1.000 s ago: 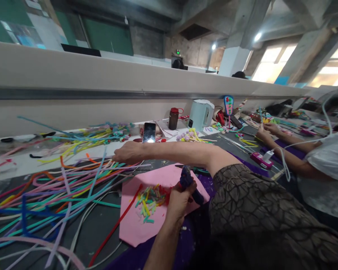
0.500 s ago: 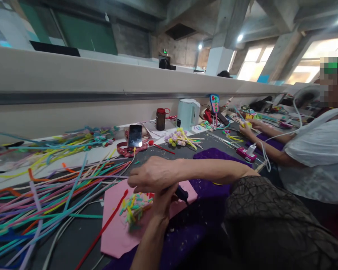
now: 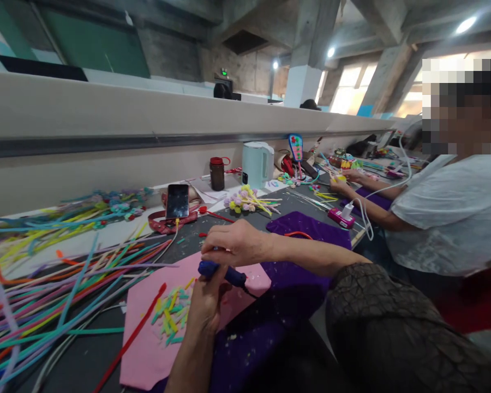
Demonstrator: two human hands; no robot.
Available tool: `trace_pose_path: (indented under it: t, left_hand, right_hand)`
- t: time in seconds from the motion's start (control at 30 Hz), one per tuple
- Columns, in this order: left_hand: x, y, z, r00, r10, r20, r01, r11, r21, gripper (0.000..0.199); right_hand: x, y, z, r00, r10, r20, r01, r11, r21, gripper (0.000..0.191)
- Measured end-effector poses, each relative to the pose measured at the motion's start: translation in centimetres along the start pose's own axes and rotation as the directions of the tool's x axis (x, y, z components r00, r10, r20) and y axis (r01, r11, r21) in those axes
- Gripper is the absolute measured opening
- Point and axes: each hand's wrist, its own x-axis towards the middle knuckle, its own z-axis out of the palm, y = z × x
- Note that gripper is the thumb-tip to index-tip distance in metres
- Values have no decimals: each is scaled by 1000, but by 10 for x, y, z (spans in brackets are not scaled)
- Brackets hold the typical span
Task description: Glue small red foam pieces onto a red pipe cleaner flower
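Observation:
My left hand [image 3: 207, 300] reaches up from the bottom edge, closed around a dark blue corded glue gun [image 3: 225, 273]. The gun lies slantwise over the pink mat [image 3: 147, 360], its cord trailing from the lower right end. Just above it, my right hand [image 3: 239, 243] is bent over with its fingers drawn together; what they pinch is hidden. Short cut pieces of yellow, green and white pipe cleaner [image 3: 172, 316] are heaped on the mat left of my left hand. A long red pipe cleaner [image 3: 143, 322] crosses the mat's left edge.
Long coloured pipe cleaners [image 3: 77, 295] cover the left side. Behind stand a phone [image 3: 177, 201], a brown bottle [image 3: 217, 174] and a kettle [image 3: 257, 164]. Fuzzy flowers [image 3: 249, 199] lie nearby. Purple cloth [image 3: 311, 229] spreads rightward. A co-worker [image 3: 445, 213] sits at right, hands on yellow material.
The view has shifted right. My right hand has lifted slightly off my left, and the blue glue gun now shows more fully between them. The cut pieces are less covered.

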Motion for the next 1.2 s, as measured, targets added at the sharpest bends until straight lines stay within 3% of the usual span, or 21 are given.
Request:
trace_pose_path:
  t: [0.13, 0.23, 0.3, 0.43, 0.7, 0.8, 0.97, 1.2]
  left_hand:
    - [3, -2, -2, 1000, 2, -7, -1, 1000, 24, 35]
    - [5, 0, -1, 1000, -13, -19, 12, 1000, -17, 32]
    - [5, 2, -1, 1000, 0, -18, -1, 998, -55, 32]
    - [5, 5, -1, 998, 55, -15, -56, 995, -80, 36]
    - [2, 8, -4, 997, 79, -24, -82, 987, -141, 34]
    - [2, 10, -5, 996, 85, -4, -84, 984, -154, 38]
    - [3, 11, -2, 993, 121, 1, -120, 981, -153, 40]
    - [-4, 11, 0, 992, 123, -15, -119, 978, 174, 43]
  right_hand:
    - [-18, -5, 7, 999, 40, 25, -40, 999, -4, 23]
    - [-35, 0, 16, 987, 149, 68, -145, 988, -52, 22]
    - [-46, 7, 23, 958, 271, 93, -267, 962, -48, 22]
    - [-61, 17, 38, 857, 476, 198, -484, 875, -9, 31]
    - [-62, 6, 45, 783, 481, 395, -609, 724, 324, 34]
    - [-61, 1, 39, 795, 427, 431, -586, 724, 364, 33]
    - [-66, -4, 36, 842, 387, 377, -514, 787, 341, 35]
    - [-64, -2, 41, 866, 408, 288, -483, 830, 279, 29]
